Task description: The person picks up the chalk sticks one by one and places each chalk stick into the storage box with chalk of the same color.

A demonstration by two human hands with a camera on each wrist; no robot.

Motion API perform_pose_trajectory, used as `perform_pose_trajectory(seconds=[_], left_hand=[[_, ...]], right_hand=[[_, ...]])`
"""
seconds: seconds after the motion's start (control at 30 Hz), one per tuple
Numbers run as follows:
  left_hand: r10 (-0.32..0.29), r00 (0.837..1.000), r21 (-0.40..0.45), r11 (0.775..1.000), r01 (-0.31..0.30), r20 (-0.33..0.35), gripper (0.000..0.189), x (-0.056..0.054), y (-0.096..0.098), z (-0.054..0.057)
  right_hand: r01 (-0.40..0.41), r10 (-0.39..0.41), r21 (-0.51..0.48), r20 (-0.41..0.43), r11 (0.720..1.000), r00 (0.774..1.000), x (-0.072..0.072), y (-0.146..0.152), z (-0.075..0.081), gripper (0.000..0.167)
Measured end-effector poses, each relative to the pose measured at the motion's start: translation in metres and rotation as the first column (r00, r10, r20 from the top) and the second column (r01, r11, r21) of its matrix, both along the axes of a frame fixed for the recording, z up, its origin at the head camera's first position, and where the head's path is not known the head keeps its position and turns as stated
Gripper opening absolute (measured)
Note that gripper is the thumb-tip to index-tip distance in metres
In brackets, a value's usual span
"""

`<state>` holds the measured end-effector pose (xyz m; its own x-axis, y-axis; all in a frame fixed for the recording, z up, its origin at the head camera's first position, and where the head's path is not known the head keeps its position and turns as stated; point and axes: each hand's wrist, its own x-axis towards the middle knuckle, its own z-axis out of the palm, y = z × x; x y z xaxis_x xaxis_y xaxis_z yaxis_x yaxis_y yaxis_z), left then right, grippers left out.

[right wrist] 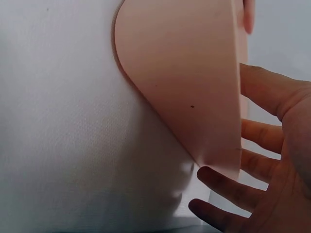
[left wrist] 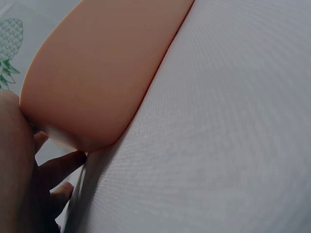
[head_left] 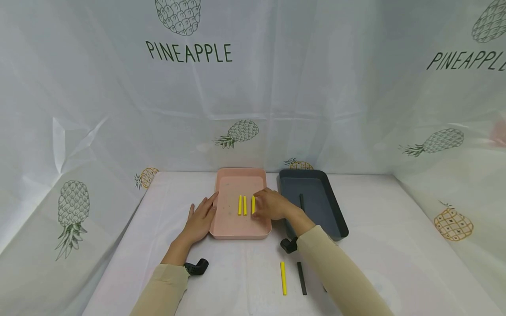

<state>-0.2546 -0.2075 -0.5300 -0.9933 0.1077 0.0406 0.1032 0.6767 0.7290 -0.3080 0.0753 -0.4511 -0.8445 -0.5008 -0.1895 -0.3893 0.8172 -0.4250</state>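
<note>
A pink tray (head_left: 227,226) lies on the white-covered table, with two yellow sticks (head_left: 239,205) side by side in it. To their right, my right hand (head_left: 272,205) reaches in over the rim and holds another yellow stick (head_left: 253,204) between thumb and finger, upright in line with the pair. The right wrist view hides those fingertips behind the tray wall (right wrist: 180,63); the other fingers spread outside it. My left hand (head_left: 200,221) rests against the tray's left side, fingers extended, touching the rim and outer wall (left wrist: 97,82).
A dark grey tray (head_left: 336,210) stands right of the pink one, with a dark stick (head_left: 301,202) inside. Nearer me on the table lie a yellow stick (head_left: 283,278) and a dark stick (head_left: 301,278). Another dark tip (head_left: 325,289) shows beside the right sleeve. A pineapple-print sheet (head_left: 253,87) hangs behind.
</note>
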Motion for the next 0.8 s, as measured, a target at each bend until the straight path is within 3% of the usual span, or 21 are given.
perform_pose_trajectory(seconds=[0.53, 0.8], left_hand=[[0.000, 1.000, 0.004, 1.000, 0.000, -0.004, 0.052, -0.0004, 0.0021, 0.0011], [0.002, 1.000, 0.010, 1.000, -0.002, -0.007, 0.052, -0.0005, 0.0017, 0.0007]], right_hand=[[0.004, -0.004, 0.021, -0.009, 1.000, 1.000, -0.0065, -0.0050, -0.0058, 0.069], [0.007, -0.004, 0.078, -0.042, 0.997, 0.999, -0.0107, -0.0087, -0.0102, 0.070]])
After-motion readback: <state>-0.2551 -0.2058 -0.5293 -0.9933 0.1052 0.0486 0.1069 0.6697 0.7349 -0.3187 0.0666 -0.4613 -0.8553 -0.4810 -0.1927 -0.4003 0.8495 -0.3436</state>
